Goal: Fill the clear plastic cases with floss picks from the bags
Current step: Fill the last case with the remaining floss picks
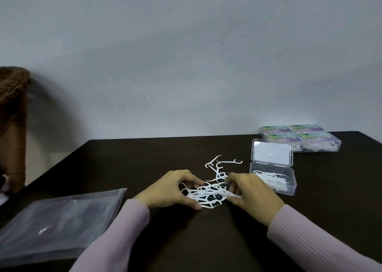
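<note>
A plain grey-blue wall stands behind a dark surface (pixel 165 154) that runs from the person out to the wall. On it, in front of the person, lies a loose heap of white floss picks (pixel 208 193), with a few strays (pixel 219 164) lying just beyond it.

Both hands are at the heap. The left hand (pixel 175 189) has its fingers curled down over the left side of the picks, thumb low against the surface. The right hand (pixel 252 191) curls in from the other side, and several picks appear pinched between its fingers. Cupped toward each other like this, the hands look to be raking the scattered picks into one bundle that can be lifted together.

Just right of the right hand sits an open clear case (pixel 272 178), its lid (pixel 271 152) tipped back toward the wall. It already holds some picks but is not full; it is likely kept close so each handful travels a short way. Behind it, four closed cases (pixel 299 137) sit in a tight block, apparently filled and set aside.

At lower left lies a flat clear plastic bag (pixel 57 224), looking nearly empty. A brown woven thing (pixel 12 127) stands at the far left edge; what it is cannot be told.
</note>
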